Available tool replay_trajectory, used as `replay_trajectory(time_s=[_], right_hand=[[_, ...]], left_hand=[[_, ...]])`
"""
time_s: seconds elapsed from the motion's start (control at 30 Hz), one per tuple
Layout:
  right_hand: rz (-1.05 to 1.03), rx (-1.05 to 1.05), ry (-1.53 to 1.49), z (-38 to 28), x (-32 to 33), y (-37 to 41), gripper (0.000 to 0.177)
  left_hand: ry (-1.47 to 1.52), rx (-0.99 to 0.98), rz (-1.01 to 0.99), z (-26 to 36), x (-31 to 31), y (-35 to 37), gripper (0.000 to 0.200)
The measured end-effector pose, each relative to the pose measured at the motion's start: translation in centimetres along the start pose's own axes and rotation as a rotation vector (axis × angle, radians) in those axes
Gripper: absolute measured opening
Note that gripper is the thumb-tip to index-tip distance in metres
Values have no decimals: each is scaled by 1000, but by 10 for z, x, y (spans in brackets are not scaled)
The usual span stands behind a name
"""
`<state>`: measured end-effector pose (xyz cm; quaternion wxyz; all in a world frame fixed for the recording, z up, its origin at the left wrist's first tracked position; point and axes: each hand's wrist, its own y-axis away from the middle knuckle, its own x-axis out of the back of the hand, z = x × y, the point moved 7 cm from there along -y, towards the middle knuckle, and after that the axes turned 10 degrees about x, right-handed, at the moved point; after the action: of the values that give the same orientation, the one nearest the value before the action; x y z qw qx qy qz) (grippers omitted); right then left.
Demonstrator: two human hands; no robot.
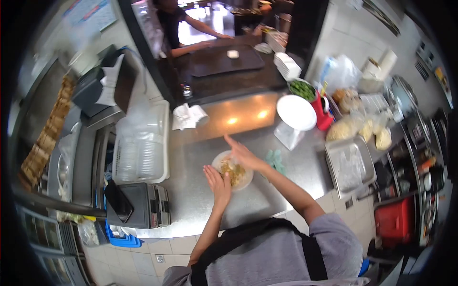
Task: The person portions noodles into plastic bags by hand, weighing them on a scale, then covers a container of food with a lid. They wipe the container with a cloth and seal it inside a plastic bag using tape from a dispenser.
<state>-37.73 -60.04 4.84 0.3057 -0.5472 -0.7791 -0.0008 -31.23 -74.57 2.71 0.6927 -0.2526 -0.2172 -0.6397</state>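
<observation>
A round, pale, translucent bowl (246, 182) rests on the steel counter in front of me, with yellow-brown food (234, 174) in it. My left hand (218, 186) is at the bowl's near left rim, its fingers stretched out and overlapping the edge in this view. Over the far right side of the bowl reaches my right hand (242, 153), open, with the index finger extended to the upper left. Neither hand shows anything in its fingers. Right of the bowl lies a crumpled green cloth or glove (275, 161).
A white basket (167, 143) of clear plastic containers stands left. At the right are a stack of white plates (296, 112), a bowl of green leaves (302, 89) and a steel pan (334, 167). Beyond the pass, a person leans by a dark tray (210, 64).
</observation>
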Motion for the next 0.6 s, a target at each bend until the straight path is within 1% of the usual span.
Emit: replay_trajectory(time_s=[0.07,0.1,0.13,0.2,0.23,0.3,0.33,0.4,0.43,0.5,0.53,0.57,0.6], right_hand=[[279,-45,-276,-9,21,14,62],[462,-61,-305,-13,31,27,52],[485,-90,-351,-14,38,42,46],[516,-137,-458,-18,51,70,34],[664,-106,-495,-28,75,87,20],[808,-73,-425,-28,131,120,18],[909,-66,-298,-18,167,140,16],[1126,-46,-84,-7,243,172,12],[1228,-39,14,9,277,188,10],[1261,-275,292,46,334,213,12],[1235,-273,501,78,362,221,14],[1203,-268,704,124,385,229,15],[1165,-260,905,147,401,233,17]], left_hand=[[160,84,-123,-5,-9,23,71],[261,133,-201,-8,-8,32,73],[359,185,-275,-8,-5,36,75],[403,185,-316,6,12,45,74],[428,188,-325,13,22,46,73],[222,17,-252,35,42,42,67],[126,-69,-207,48,47,40,65],[233,-173,-232,78,42,35,52],[289,-218,-240,94,35,35,46],[360,-260,-404,131,0,41,35],[395,-283,-480,154,-18,43,31],[455,-295,-517,186,-35,51,25],[436,-363,-570,216,-55,57,25]])
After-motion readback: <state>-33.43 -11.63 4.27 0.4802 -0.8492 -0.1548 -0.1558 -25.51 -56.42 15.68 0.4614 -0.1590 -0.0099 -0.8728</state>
